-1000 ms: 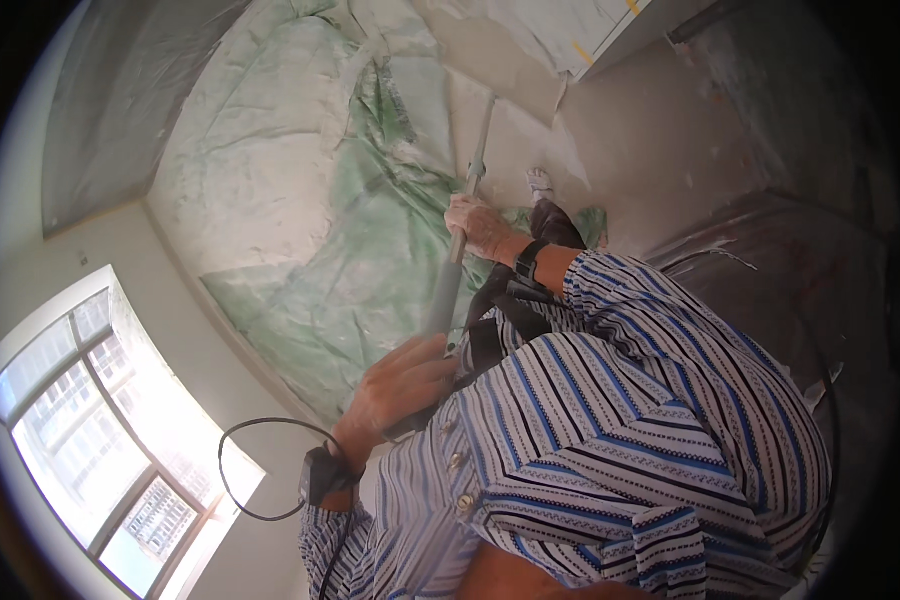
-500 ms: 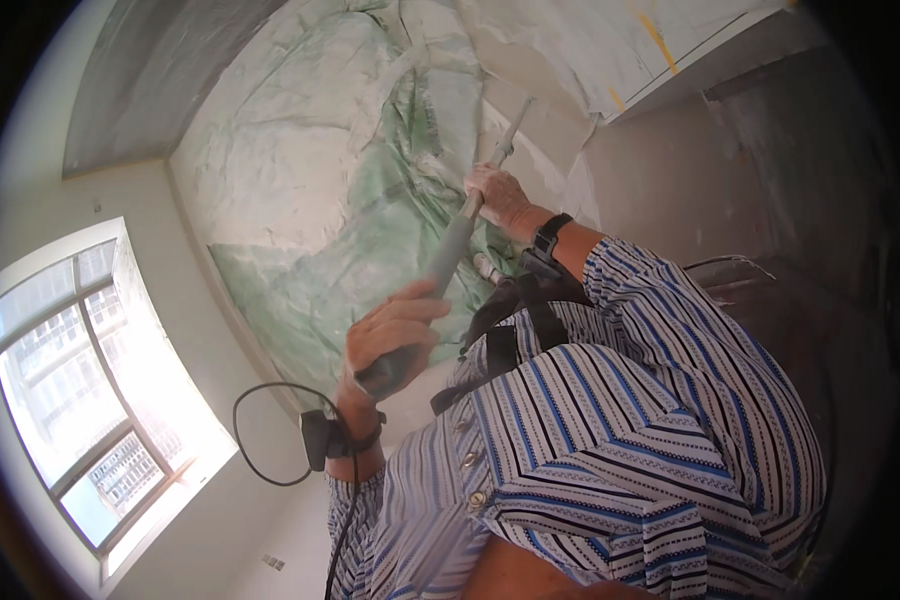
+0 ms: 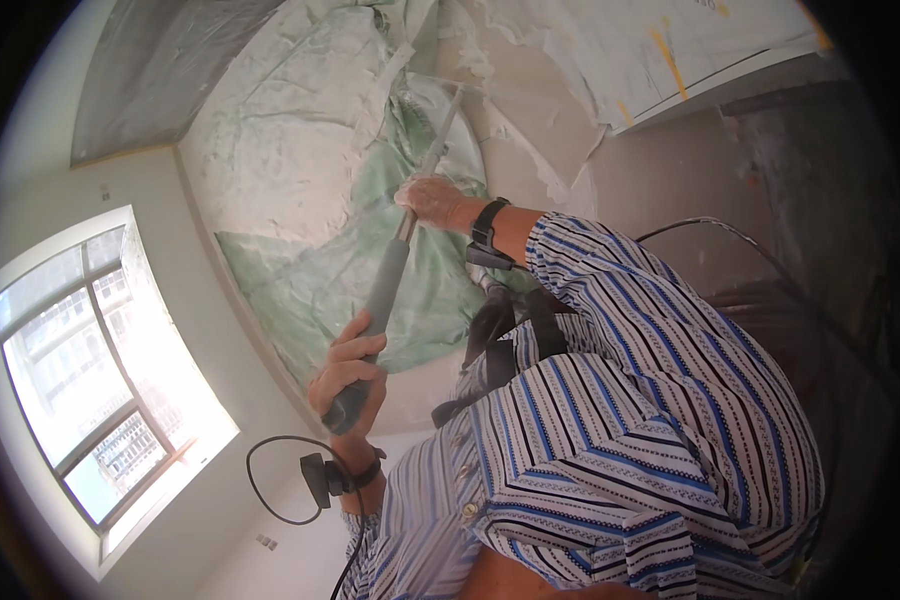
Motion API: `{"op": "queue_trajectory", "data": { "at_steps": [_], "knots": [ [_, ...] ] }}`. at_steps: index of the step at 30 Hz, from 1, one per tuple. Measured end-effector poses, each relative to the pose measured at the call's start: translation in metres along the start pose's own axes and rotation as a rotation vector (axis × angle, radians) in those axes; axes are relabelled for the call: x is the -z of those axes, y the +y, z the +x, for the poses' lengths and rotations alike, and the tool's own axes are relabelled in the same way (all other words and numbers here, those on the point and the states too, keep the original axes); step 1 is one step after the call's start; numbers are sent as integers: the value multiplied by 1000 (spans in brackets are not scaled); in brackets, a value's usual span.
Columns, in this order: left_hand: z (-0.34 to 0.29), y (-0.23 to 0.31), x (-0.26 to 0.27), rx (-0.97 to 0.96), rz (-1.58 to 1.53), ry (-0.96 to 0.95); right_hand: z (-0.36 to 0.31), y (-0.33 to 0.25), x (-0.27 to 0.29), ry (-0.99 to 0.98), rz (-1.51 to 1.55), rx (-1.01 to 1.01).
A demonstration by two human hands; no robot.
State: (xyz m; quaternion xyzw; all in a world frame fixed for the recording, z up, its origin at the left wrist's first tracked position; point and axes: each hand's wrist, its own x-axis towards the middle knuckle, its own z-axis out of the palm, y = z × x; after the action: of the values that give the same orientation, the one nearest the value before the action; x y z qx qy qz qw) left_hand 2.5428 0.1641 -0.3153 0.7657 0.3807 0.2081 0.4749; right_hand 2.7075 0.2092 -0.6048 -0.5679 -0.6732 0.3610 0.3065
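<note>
A long grey extension pole (image 3: 388, 280) with a thick padded handle slants up and away in front of me. My left hand (image 3: 348, 370) is wrapped round the lower end of its handle. Farther up, my right hand (image 3: 432, 202) grips the thinner metal shaft just above the padded part. The pole's far tip reaches over the dusty sheeting, and what is fixed there is too faint to make out. Black straps with small devices sit on both my wrists.
White-dusted green sheeting (image 3: 340, 270) lies crumpled on the floor ahead. A bright window (image 3: 90, 380) is at left, and dark plastic film (image 3: 160, 75) hangs at upper left. A white panel with yellow tape (image 3: 670, 60) stands at upper right. A cable (image 3: 710, 222) trails at my right.
Both hands have moved left with the pole, the right one most. The pole now stands steeper, its tip farther left. My left hand has also dropped slightly.
</note>
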Motion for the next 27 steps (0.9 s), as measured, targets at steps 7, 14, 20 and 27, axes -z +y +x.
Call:
{"op": "queue_trajectory", "data": {
  "at_steps": [7,14,20,27],
  "knots": [
    [4,81,-30,-92,79,-15,-37,-26,81,82,-13,56],
    [74,102,-63,-144,-62,-96,-58,19,191,213,-148,-57],
    [167,78,-74,-159,-149,-153,-16,73,240,133,-198,-206],
    [204,52,-19,-84,-303,26,71,64,254,146,-243,-1]
  ]
}}
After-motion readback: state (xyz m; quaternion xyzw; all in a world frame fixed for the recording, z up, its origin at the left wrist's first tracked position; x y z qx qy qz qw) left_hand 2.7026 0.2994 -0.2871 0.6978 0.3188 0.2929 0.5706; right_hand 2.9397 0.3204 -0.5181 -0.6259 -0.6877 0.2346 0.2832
